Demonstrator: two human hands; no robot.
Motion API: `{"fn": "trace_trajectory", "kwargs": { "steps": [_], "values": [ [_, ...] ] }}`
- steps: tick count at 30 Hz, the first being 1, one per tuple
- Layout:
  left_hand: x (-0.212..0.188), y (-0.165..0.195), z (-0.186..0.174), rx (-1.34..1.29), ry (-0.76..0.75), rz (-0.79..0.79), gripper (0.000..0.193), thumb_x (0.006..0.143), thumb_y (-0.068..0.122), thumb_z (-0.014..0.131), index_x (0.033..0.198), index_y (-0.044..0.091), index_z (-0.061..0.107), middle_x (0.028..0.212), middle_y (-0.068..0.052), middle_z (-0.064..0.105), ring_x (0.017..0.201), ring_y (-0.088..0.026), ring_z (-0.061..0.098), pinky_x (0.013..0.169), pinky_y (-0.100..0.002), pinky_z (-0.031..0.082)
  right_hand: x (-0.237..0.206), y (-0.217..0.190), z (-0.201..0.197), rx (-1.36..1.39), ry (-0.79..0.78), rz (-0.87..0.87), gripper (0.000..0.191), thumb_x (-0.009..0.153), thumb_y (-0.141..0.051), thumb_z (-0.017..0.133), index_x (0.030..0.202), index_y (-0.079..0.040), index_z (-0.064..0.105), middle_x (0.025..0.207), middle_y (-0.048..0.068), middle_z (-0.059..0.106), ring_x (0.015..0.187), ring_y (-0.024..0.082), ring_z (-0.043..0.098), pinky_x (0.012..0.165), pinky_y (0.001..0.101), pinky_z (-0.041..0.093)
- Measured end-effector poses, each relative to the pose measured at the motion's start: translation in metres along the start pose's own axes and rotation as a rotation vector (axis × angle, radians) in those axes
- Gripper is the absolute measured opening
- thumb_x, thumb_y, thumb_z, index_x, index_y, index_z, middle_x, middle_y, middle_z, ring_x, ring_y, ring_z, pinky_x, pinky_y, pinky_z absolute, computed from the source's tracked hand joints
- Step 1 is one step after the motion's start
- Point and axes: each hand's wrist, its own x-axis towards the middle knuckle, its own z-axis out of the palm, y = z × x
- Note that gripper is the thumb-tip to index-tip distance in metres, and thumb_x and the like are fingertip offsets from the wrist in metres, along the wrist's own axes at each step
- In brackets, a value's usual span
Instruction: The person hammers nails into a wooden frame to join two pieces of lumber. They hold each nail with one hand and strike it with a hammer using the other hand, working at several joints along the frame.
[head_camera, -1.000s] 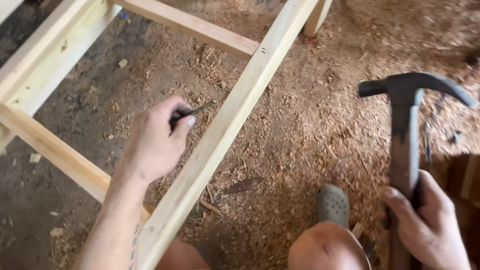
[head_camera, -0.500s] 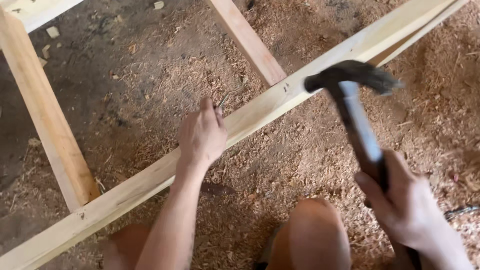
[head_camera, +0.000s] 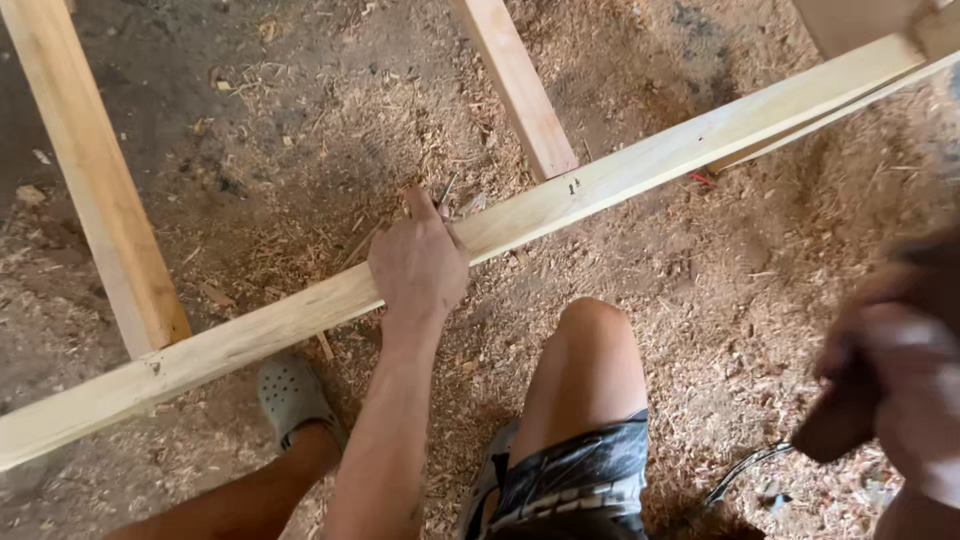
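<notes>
- A long pale wooden rail (head_camera: 620, 180) is seen running slantwise across the view, and the left hand (head_camera: 418, 265) is laid over its upper edge.
- A thin nail (head_camera: 446, 188) is pinched at the left hand's fingertips (head_camera: 420, 200), which are closed around it, and it stands tilted just above the rail's far edge.
- The right hand (head_camera: 900, 370) is seen low at the right edge, well apart from the left hand; it is badly blurred, so it cannot be told whether it is open or closed, nor what is held in it.
- Two crosspieces meet the rail: one upright board (head_camera: 95, 180) far to the left of the left hand, and a second board (head_camera: 515, 85) just beyond it to the right, butted against the rail where small dark marks are visible.
- No container is shown.
- The ground (head_camera: 300, 130) is bare dirt strewn with sawdust and wood chips, thickest beyond and to the right of the left hand.
- A bare knee (head_camera: 592, 340) is raised just below and right of the left hand, with dark patterned shorts (head_camera: 580, 475) beneath it.
- A grey perforated clog (head_camera: 288, 395) is worn on the foot down and left of the left hand, under the rail.
- A dark cord (head_camera: 740, 472) lies on the sawdust below the right hand.
</notes>
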Motion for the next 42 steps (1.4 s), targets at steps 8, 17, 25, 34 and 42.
{"fn": "trace_trajectory", "kwargs": {
  "steps": [8, 17, 25, 34, 42],
  "values": [
    [-0.005, 0.001, -0.015, -0.077, 0.012, 0.072, 0.04, 0.102, 0.03, 0.053, 0.131, 0.002, 0.051, 0.054, 0.004, 0.056, 0.042, -0.012, 0.05, 0.058, -0.034, 0.038, 0.014, 0.054, 0.06, -1.06, -0.499, 0.56, 0.031, 0.105, -0.03, 0.056, 0.126, -0.009, 0.047, 0.074, 0.011, 0.068, 0.055, 0.022, 0.067, 0.052, 0.0361, 0.054],
    [-0.009, -0.004, -0.014, -0.171, -0.044, 0.014, 0.039, 0.109, 0.037, 0.043, 0.123, 0.003, 0.054, 0.057, 0.001, 0.058, 0.043, -0.015, 0.048, 0.051, -0.035, 0.043, -0.011, 0.08, -0.014, -0.257, -0.116, -0.18, 0.021, 0.113, -0.019, 0.057, 0.095, -0.008, 0.059, 0.071, 0.003, 0.062, 0.059, 0.016, 0.06, 0.053, 0.0343, 0.05],
    [-0.013, -0.005, -0.026, 0.014, -0.072, 0.12, 0.05, 0.097, 0.031, 0.056, 0.134, -0.001, 0.047, 0.056, 0.003, 0.06, 0.044, -0.01, 0.048, 0.049, -0.029, 0.038, 0.01, 0.086, 0.011, -1.123, -0.398, 0.408, 0.038, 0.101, -0.033, 0.062, 0.122, -0.002, 0.058, 0.071, 0.012, 0.068, 0.052, 0.023, 0.067, 0.048, 0.0339, 0.054],
    [-0.007, -0.009, -0.012, -0.147, -0.059, 0.018, 0.034, 0.112, 0.037, 0.044, 0.117, 0.006, 0.056, 0.061, -0.001, 0.061, 0.044, -0.015, 0.052, 0.044, -0.035, 0.04, 0.003, 0.048, 0.029, -0.794, -0.241, -0.007, 0.034, 0.1, -0.036, 0.057, 0.115, -0.005, 0.06, 0.076, 0.015, 0.069, 0.063, 0.028, 0.071, 0.058, 0.0415, 0.057],
    [-0.014, -0.011, -0.031, -0.121, -0.076, 0.05, 0.04, 0.104, 0.036, 0.046, 0.128, 0.004, 0.049, 0.063, -0.004, 0.064, 0.048, -0.019, 0.058, 0.053, -0.039, 0.049, 0.009, 0.043, 0.01, -0.948, -0.13, 0.305, 0.043, 0.102, -0.041, 0.059, 0.127, -0.005, 0.056, 0.075, 0.019, 0.075, 0.068, 0.034, 0.07, 0.064, 0.0453, 0.057]
  ]
}}
